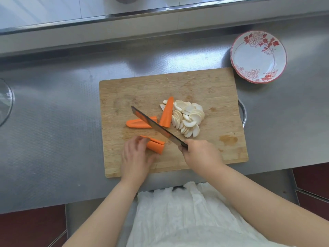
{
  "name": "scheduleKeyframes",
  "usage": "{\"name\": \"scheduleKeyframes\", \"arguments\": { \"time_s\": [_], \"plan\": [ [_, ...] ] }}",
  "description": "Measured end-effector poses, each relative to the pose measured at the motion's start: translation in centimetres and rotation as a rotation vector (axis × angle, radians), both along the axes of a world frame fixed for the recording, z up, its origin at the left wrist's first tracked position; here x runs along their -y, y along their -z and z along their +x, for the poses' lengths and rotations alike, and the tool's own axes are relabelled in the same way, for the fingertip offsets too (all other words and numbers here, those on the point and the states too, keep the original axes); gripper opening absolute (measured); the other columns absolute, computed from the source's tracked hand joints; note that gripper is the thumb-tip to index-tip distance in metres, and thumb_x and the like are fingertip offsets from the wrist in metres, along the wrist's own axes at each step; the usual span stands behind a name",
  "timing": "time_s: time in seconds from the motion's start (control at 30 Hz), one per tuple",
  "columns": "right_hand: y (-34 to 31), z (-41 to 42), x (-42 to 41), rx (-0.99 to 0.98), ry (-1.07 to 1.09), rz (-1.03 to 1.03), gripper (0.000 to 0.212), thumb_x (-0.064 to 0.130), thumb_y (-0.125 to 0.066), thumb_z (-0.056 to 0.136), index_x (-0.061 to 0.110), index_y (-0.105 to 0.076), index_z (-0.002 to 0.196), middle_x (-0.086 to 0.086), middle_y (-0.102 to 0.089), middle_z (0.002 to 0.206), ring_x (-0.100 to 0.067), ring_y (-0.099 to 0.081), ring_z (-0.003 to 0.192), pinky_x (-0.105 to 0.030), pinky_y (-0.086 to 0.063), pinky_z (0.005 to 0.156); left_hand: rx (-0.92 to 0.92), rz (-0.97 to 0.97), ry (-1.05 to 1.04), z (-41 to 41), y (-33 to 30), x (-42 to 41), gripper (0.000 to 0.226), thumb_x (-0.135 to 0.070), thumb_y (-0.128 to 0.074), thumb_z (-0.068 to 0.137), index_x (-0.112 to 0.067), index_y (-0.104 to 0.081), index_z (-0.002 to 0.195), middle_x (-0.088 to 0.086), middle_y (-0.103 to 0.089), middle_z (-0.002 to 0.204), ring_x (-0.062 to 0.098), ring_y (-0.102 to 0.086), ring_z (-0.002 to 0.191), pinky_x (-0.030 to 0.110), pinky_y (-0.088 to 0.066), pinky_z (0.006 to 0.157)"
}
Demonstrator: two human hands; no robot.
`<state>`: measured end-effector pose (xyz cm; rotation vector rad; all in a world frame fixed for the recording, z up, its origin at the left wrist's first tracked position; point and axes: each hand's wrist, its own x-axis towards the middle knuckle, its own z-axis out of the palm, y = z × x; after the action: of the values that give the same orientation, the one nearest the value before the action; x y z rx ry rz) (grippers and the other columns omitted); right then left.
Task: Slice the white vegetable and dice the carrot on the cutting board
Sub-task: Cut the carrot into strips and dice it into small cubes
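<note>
A wooden cutting board (pixel 204 86) lies on the steel counter. A pile of white vegetable slices (pixel 188 118) sits right of its middle. Two long carrot pieces lie beside the pile: one upright wedge (pixel 167 113) and one lying flat (pixel 137 123) to its left. My left hand (pixel 136 155) holds down a short split carrot chunk (pixel 156 145) near the board's front. My right hand (pixel 201 154) grips the handle of a dark knife (pixel 153 124), whose blade slants up and left over the carrot pieces.
A white bowl with red flowers (pixel 258 57) stands on the counter behind the board's right corner. A glass rim (pixel 7 102) shows at the left edge. A metal handle (pixel 243 113) pokes out beside the board's right side. A raised steel ledge (pixel 124 16) runs along the back.
</note>
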<state>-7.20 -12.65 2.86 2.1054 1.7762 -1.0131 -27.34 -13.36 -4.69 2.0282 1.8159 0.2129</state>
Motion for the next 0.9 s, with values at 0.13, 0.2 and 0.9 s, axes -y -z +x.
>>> {"name": "scheduleKeyframes", "arguments": {
  "time_s": [0.13, 0.2, 0.9],
  "plan": [
    [-0.1, 0.6, -0.3, 0.023, 0.014, 0.032, 0.031, 0.041, -0.038, 0.1, 0.02, -0.059, 0.097, 0.0, -0.061, 0.078, -0.02, -0.049, 0.068, -0.028, -0.03, 0.048, -0.093, 0.025, 0.283, -0.1, 1.5, -0.6, 0.065, -0.048, -0.077, 0.07, -0.027, -0.054, 0.127, 0.003, -0.05, 0.133, 0.028, -0.037, 0.127, 0.052, -0.022, 0.107],
    [-0.2, 0.8, -0.4, 0.033, 0.009, 0.035, 0.03, 0.041, -0.038, 0.1, 0.02, -0.059, 0.096, 0.003, -0.054, 0.072, -0.02, -0.049, 0.067, -0.028, -0.026, 0.045, -0.102, -0.003, 0.254, 0.5, 1.8, -0.7, 0.059, -0.049, -0.075, 0.071, -0.029, -0.055, 0.123, 0.001, -0.051, 0.127, 0.027, -0.038, 0.126, 0.055, -0.022, 0.107],
    [0.1, 1.2, 0.6, -0.003, 0.008, 0.012, 0.027, 0.042, -0.039, 0.099, 0.025, -0.061, 0.098, 0.003, -0.061, 0.075, -0.021, -0.053, 0.069, -0.028, -0.037, 0.053, -0.035, 0.138, 0.289, 0.5, 3.8, 0.3, 0.047, -0.047, -0.051, 0.09, -0.028, -0.057, 0.132, -0.001, -0.049, 0.143, 0.025, -0.031, 0.141, 0.058, -0.01, 0.114]
  ]
}}
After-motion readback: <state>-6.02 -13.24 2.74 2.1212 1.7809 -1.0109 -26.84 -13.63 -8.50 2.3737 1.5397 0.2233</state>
